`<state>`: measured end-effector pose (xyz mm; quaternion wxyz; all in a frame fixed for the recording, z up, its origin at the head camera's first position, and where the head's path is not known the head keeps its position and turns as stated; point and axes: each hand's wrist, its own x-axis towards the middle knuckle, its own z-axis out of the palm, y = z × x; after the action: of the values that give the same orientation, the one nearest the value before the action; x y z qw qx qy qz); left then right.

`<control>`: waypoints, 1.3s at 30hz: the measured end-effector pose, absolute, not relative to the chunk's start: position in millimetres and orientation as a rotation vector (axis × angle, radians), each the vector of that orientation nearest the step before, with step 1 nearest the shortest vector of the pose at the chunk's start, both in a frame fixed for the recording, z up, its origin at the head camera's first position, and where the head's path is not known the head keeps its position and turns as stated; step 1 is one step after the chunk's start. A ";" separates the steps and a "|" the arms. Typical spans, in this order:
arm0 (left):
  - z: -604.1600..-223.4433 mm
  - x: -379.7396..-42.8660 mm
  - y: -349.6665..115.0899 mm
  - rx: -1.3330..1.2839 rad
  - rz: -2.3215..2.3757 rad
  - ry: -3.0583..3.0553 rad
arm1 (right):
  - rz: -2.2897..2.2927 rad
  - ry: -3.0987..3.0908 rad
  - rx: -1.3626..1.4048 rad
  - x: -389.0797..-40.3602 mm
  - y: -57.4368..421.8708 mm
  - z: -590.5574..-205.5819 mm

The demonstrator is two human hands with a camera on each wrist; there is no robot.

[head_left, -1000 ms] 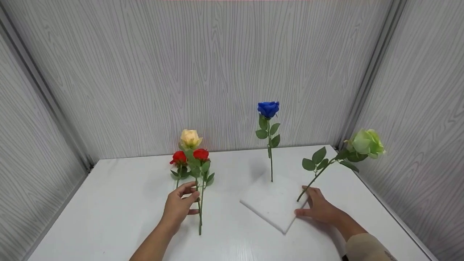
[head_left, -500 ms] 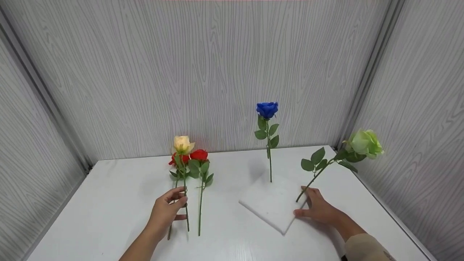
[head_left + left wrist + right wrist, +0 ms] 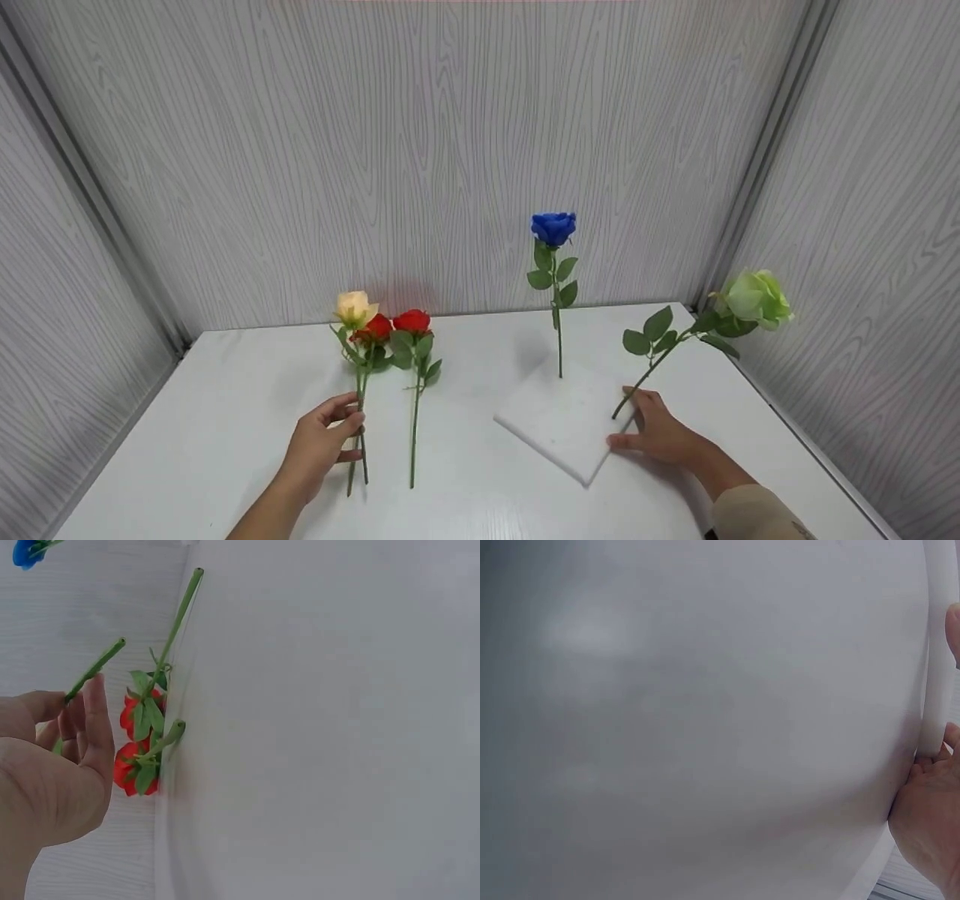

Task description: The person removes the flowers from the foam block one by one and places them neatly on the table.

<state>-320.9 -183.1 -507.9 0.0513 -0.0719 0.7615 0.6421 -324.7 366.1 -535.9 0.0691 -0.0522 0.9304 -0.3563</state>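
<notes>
Between thumb and fingers, my left hand (image 3: 311, 446) pinches the stem of a cream rose (image 3: 354, 309). In the left wrist view the stem's cut end (image 3: 109, 656) sticks out past the fingers. This stem overlaps that of a red rose (image 3: 375, 328) lying on the table; a second red rose (image 3: 411, 321) lies just to its right. My right hand (image 3: 664, 433) grips the right corner of a white square foam block (image 3: 551, 431), thumb on the near edge. A blue rose (image 3: 553, 229) stands upright in the block. A pale green rose (image 3: 754, 298) leans right from it.
The white table (image 3: 465, 499) is enclosed by a wood-grain back panel (image 3: 465, 150) and side panels. The green rose's bloom reaches near the right panel (image 3: 885, 247). Glossy white tabletop (image 3: 705, 720) fills most of the right wrist view.
My left hand has carried the cream rose leftward, away from the right-hand red rose and over to the left one. The right hand and the foam block have stayed put.
</notes>
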 end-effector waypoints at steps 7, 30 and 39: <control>-504.9 -322.9 -205.5 -0.264 1.874 2.329 | -1.063 2.805 -0.149 -324.5 365.9 -536.2; -511.8 -337.0 -262.7 -0.372 1.647 2.326 | -1.088 2.790 -0.157 -321.4 363.2 -528.0; -512.8 -350.6 -271.1 -0.405 1.536 2.342 | -1.087 2.782 -0.127 -322.2 363.9 -531.4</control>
<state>-350.6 -271.1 -512.8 0.1553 -0.1415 0.8175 0.5363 -322.2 363.9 -531.4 0.0760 -0.0424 0.9279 -0.3625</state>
